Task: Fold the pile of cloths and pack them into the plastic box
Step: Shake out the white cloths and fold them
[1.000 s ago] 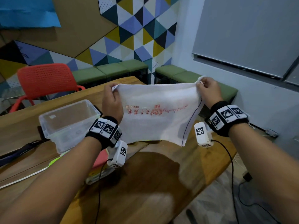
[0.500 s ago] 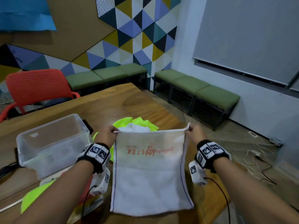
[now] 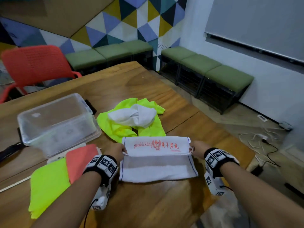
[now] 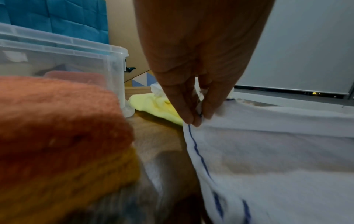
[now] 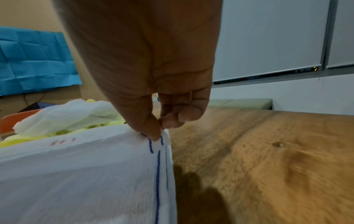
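A white towel (image 3: 158, 162) with red lettering and blue side stripes lies on the wooden table (image 3: 148, 203), its far half turned back toward me. My left hand (image 3: 122, 152) pinches its left corner (image 4: 197, 119) and my right hand (image 3: 191, 148) pinches the right corner (image 5: 159, 136). Behind the towel sits a loose pile of neon yellow cloths (image 3: 118, 127) with a crumpled white cloth (image 3: 133, 116) on top. The clear plastic box (image 3: 56, 119) stands to the left. Folded coral (image 3: 80, 160) and neon yellow cloths (image 3: 49, 183) are stacked in front of it.
A red chair (image 3: 36, 65) stands behind the table at the left, green benches (image 3: 205, 66) line the walls. The table's right edge runs close to my right arm, with cables (image 3: 263, 142) on the floor beyond. A dark cable (image 3: 8, 150) lies left of the box.
The towel came down from held up in the air onto the table, and both hands have drawn its top edge back toward me over the lower part.
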Tool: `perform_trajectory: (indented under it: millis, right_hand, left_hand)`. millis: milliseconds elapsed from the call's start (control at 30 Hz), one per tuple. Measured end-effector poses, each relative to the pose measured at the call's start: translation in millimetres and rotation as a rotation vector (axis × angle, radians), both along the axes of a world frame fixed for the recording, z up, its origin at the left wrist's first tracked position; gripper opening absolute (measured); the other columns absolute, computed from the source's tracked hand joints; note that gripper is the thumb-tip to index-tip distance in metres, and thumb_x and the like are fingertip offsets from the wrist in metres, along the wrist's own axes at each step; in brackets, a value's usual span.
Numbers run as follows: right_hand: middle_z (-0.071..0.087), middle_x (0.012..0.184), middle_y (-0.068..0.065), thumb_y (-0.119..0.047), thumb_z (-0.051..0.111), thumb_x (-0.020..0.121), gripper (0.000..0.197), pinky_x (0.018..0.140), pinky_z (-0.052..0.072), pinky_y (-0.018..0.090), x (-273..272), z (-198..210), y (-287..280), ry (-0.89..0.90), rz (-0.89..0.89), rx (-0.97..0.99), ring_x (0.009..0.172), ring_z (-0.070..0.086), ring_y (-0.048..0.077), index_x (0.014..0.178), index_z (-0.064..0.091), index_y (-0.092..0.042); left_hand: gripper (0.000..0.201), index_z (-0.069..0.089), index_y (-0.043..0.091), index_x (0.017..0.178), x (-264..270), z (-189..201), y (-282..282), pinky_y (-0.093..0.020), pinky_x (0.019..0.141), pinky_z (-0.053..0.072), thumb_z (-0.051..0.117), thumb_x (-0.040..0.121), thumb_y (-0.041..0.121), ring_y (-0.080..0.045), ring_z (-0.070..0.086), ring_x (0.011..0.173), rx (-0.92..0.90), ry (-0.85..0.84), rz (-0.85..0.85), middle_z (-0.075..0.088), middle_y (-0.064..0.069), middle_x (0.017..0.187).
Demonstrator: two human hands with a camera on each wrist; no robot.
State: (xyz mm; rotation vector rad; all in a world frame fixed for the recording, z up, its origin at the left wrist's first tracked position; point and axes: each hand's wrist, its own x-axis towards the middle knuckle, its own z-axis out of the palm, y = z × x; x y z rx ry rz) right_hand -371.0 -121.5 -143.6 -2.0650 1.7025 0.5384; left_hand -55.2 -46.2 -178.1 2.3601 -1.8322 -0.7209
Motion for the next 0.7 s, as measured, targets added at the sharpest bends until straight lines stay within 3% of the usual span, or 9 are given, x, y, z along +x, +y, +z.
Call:
perform_trajectory:
  millis: [67,167,300,400,467,533,600,633,700]
  right_hand:
    - [0.039,0.066,-0.004,-0.007,0.042,0.093,0.034,0.051,0.027,0.017,-1.5,-1.6,7.9,0.023,0.009,0.009,0.070,0.045,0.017,0.062,0.035,-0.019]
    - [0.047,0.074,-0.001,-0.010,0.046,0.092,0.020,0.066,0.036,0.023,-6.3,0.5,16.8,0.042,0.029,0.021,0.081,0.047,0.020,0.073,0.046,-0.017]
    - [0.043,0.067,-0.005,-0.014,0.049,0.091,0.031,0.070,0.038,0.026,-12.9,3.4,27.7,0.064,0.038,-0.006,0.079,0.048,0.021,0.064,0.039,-0.024]
    - [0.045,0.068,-0.003,-0.009,0.045,0.091,0.030,0.063,0.038,0.025,-15.0,-3.4,39.6,0.081,0.043,0.014,0.069,0.047,0.017,0.064,0.040,-0.021]
    - [0.050,0.074,-0.001,-0.008,0.044,0.091,0.021,0.064,0.040,0.024,-16.1,-10.1,47.8,0.116,0.071,0.040,0.071,0.051,0.017,0.075,0.050,-0.019]
    - [0.061,0.094,0.003,-0.008,0.044,0.091,0.020,0.074,0.043,0.025,-18.7,-18.6,53.7,0.133,0.084,0.091,0.090,0.059,0.021,0.096,0.062,-0.017]
    - [0.062,0.114,0.007,-0.010,0.045,0.093,0.025,0.084,0.045,0.026,-21.0,-24.3,55.1,0.104,0.026,0.125,0.104,0.059,0.023,0.108,0.064,-0.015]
    - [0.062,0.117,0.008,-0.012,0.044,0.094,0.024,0.085,0.045,0.026,-21.1,-24.9,54.3,0.074,-0.032,0.124,0.106,0.058,0.023,0.108,0.063,-0.013]
    - [0.063,0.107,0.010,-0.019,0.043,0.097,0.018,0.075,0.044,0.026,-21.4,-23.9,52.4,-0.014,-0.188,0.084,0.094,0.059,0.024,0.099,0.059,-0.010]
  left_hand:
    - [0.026,0.073,0.013,0.092,-2.3,-4.3,9.7,-0.026,0.083,0.047,0.051,0.084,0.002,-0.022,0.062,0.101,0.005,0.012,0.003,0.070,-0.008,0.106]
    - [0.029,0.074,0.012,0.091,-4.0,-5.4,19.0,-0.027,0.083,0.047,0.049,0.083,-0.002,-0.023,0.062,0.101,-0.006,0.012,0.016,0.070,-0.008,0.106]
    - [0.029,0.073,0.012,0.087,-6.6,-4.6,28.1,-0.029,0.081,0.049,0.049,0.082,-0.002,-0.026,0.063,0.098,0.001,0.009,0.028,0.069,-0.010,0.104]
    - [0.030,0.073,0.011,0.091,-10.5,-11.8,36.0,-0.030,0.083,0.049,0.047,0.084,-0.004,-0.026,0.063,0.100,0.064,-0.005,-0.004,0.067,-0.010,0.109]
    - [0.030,0.072,0.011,0.098,-13.2,-16.9,40.5,-0.028,0.085,0.048,0.050,0.084,-0.004,-0.025,0.062,0.105,0.121,-0.014,-0.029,0.066,-0.010,0.115]
    - [0.033,0.071,0.012,0.104,-15.0,-22.1,45.5,-0.025,0.087,0.047,0.051,0.084,-0.004,-0.022,0.060,0.111,0.175,0.010,-0.041,0.064,-0.008,0.120]
    - [0.035,0.071,0.012,0.105,-16.2,-25.7,50.4,-0.023,0.087,0.045,0.048,0.084,-0.003,-0.022,0.057,0.112,0.184,0.057,0.006,0.061,-0.009,0.122]
    - [0.034,0.071,0.011,0.103,-16.3,-27.2,51.9,-0.024,0.087,0.044,0.045,0.085,-0.002,-0.024,0.056,0.111,0.152,0.070,0.054,0.059,-0.011,0.123]
    - [0.025,0.065,0.007,0.101,-15.7,-26.9,53.9,-0.029,0.089,0.044,0.045,0.088,0.004,-0.031,0.055,0.110,0.066,0.094,0.192,0.057,-0.017,0.121]
